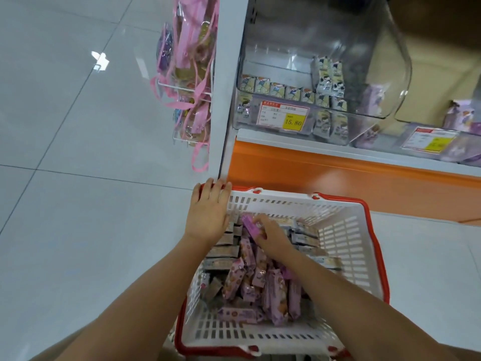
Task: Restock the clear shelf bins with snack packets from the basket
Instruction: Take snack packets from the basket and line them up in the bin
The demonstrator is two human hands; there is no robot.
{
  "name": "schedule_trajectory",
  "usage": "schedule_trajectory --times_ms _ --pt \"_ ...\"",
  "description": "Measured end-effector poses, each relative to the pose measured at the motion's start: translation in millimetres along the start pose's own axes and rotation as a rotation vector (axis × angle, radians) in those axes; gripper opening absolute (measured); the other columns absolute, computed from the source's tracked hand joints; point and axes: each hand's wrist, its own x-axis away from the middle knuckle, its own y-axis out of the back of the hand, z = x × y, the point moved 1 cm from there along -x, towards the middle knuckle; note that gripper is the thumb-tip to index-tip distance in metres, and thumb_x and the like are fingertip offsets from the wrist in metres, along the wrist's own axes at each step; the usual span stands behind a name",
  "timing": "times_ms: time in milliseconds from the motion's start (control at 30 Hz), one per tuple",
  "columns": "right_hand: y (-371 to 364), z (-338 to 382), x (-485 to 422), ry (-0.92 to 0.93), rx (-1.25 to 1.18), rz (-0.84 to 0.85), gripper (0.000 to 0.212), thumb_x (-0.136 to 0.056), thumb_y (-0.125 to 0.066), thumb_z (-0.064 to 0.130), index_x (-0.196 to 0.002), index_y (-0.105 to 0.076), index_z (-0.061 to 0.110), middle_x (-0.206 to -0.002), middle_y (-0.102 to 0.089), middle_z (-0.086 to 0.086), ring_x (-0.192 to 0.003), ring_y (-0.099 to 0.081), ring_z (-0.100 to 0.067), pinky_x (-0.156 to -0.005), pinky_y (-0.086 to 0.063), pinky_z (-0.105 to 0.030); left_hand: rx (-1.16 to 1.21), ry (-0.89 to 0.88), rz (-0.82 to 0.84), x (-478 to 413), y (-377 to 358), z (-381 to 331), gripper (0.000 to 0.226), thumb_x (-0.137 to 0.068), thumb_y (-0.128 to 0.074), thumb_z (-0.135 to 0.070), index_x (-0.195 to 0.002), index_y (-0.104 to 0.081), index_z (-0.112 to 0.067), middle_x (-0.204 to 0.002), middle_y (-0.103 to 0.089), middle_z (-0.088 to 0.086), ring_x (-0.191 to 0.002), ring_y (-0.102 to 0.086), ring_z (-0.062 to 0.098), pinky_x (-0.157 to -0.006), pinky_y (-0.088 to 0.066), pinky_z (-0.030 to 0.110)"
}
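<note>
A white basket point(346, 230) with a red rim stands on the floor below the shelf. It holds several purple snack packets point(250, 285) and grey-beige packets point(307, 238). My left hand point(209, 212) lies on the basket's far left corner, fingers over the rim. Inside the basket, my right hand point(272, 237) pinches a purple packet point(251, 226) lifted a little above the pile. On the shelf, a clear bin point(325, 35) with a raised lid holds grey-beige packets point(329, 79). To its right a second clear bin point(442, 142) holds purple packets.
Price tags point(282, 117) hang on the bin fronts. An orange shelf base point(338, 175) runs just behind the basket. A wire rack with pink-strapped bags point(190, 82) hangs on the shelf's left end. Pale tiled floor point(78, 178) lies to the left.
</note>
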Motion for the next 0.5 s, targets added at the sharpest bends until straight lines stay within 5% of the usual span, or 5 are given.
schedule_trajectory --times_ms 167,300,500 --pt "67 14 24 0.042 0.052 0.035 0.035 -0.095 -0.046 0.01 -0.123 -0.046 0.031 -0.115 -0.05 -0.007 -0.092 -0.057 -0.026 -0.074 -0.046 -0.032 0.026 -0.03 0.007 -10 27 -15 0.053 -0.093 -0.049 -0.028 -0.142 -0.041 -0.01 -0.144 -0.044 0.012 -0.136 -0.035 0.031 -0.118 -0.021 0.046" --pt "124 24 49 0.159 0.049 -0.017 0.029 -0.097 -0.049 0.009 -0.122 -0.052 0.024 -0.108 -0.055 -0.004 -0.083 -0.055 -0.016 -0.071 -0.046 -0.024 0.043 -0.137 -0.064 -27 67 -43 0.047 -0.092 -0.054 -0.027 -0.136 -0.048 -0.01 -0.135 -0.049 0.012 -0.128 -0.042 0.031 -0.11 -0.029 0.042" --pt "210 18 110 0.224 0.039 -0.126 0.027 -0.097 -0.054 0.008 -0.122 -0.056 0.017 -0.112 -0.06 -0.001 -0.094 -0.058 -0.022 -0.08 -0.049 -0.031 0.108 -0.342 -0.268 -45 129 -118 0.042 -0.087 -0.054 -0.019 -0.129 -0.056 -0.011 -0.127 -0.056 0.009 -0.12 -0.049 0.028 -0.101 -0.039 0.042"
